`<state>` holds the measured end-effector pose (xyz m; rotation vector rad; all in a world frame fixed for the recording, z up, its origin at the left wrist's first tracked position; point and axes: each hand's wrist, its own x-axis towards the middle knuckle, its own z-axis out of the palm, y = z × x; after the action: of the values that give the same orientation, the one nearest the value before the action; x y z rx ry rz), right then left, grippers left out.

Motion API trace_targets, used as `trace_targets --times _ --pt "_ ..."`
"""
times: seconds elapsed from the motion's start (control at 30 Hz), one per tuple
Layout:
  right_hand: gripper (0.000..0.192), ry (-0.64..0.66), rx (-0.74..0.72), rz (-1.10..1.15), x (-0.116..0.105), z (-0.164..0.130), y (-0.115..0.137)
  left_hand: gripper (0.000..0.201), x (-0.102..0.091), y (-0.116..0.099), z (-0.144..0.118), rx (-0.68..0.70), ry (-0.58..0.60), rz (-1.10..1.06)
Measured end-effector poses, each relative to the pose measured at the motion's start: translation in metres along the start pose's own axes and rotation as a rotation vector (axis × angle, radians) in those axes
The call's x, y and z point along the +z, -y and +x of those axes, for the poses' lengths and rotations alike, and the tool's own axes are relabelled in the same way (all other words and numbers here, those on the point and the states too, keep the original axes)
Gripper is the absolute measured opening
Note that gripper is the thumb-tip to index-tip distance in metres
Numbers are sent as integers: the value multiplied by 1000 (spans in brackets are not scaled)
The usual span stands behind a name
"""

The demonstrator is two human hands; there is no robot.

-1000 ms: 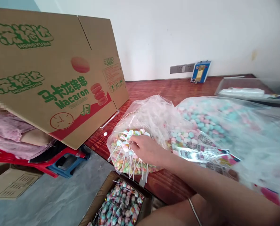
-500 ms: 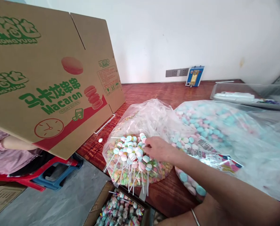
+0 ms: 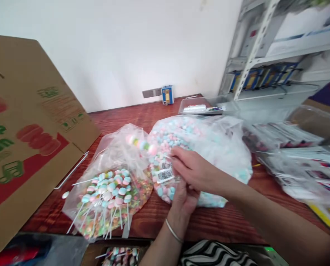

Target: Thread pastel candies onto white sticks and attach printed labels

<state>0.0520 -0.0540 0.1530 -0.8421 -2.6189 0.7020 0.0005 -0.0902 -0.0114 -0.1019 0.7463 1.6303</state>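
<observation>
My right hand (image 3: 194,168) is closed in a pinch, with a marshmallow skewer (image 3: 141,143) of pink, yellow and blue pieces reaching out to its left, blurred. Just below it, my left hand (image 3: 185,199), with a bracelet on the wrist, is closed around the lower end of a clear printed wrapper (image 3: 165,173). The two hands touch or overlap, and the right one partly covers the wrapper. Behind them lies a big clear bag of loose pastel marshmallows (image 3: 173,136). To the left, a pile of marshmallow skewers (image 3: 109,188) rests on a bag of colourful ring-shaped pieces (image 3: 141,188).
A large cardboard box (image 3: 43,147) stands at left. Below the table edge is an open carton of wrapped skewers (image 3: 122,256). Stacks of printed packaging (image 3: 315,170) lie at right, near a metal shelf (image 3: 281,98). A plastic tray (image 3: 228,107) sits at the back.
My right hand has left the skewer pile, taking one skewer to the right, and has met my left hand with the wrapper. The view has turned right, showing the shelf.
</observation>
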Motion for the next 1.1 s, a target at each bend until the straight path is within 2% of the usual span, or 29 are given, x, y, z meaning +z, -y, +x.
trace_targets --times 0.07,0.13,0.23,0.33,0.43,0.63,0.9,1.1 --pt "25 -75 15 163 -18 -52 -26 20 2 -2 0 -72 30 -95" --pt "28 -151 101 240 -21 -101 -51 29 5 -8 -2 -125 24 -174" --pt "24 -255 184 304 -8 -157 -82 39 13 -17 -7 -126 4 -201" --pt "20 -321 292 327 6 -190 -98 41 22 -18 -9 -96 -6 -205" --pt "26 -327 327 364 12 -201 -102 42 29 -15 -9 -83 -23 -174" --pt "35 -299 350 431 12 -203 -103 33 35 -7 -10 -93 -36 -136" --pt "33 -315 375 480 14 -206 -115 35 34 -1 -9 -86 33 -89" --pt "34 -226 438 592 13 -212 -117 35 34 0 -7 -87 3 -75"
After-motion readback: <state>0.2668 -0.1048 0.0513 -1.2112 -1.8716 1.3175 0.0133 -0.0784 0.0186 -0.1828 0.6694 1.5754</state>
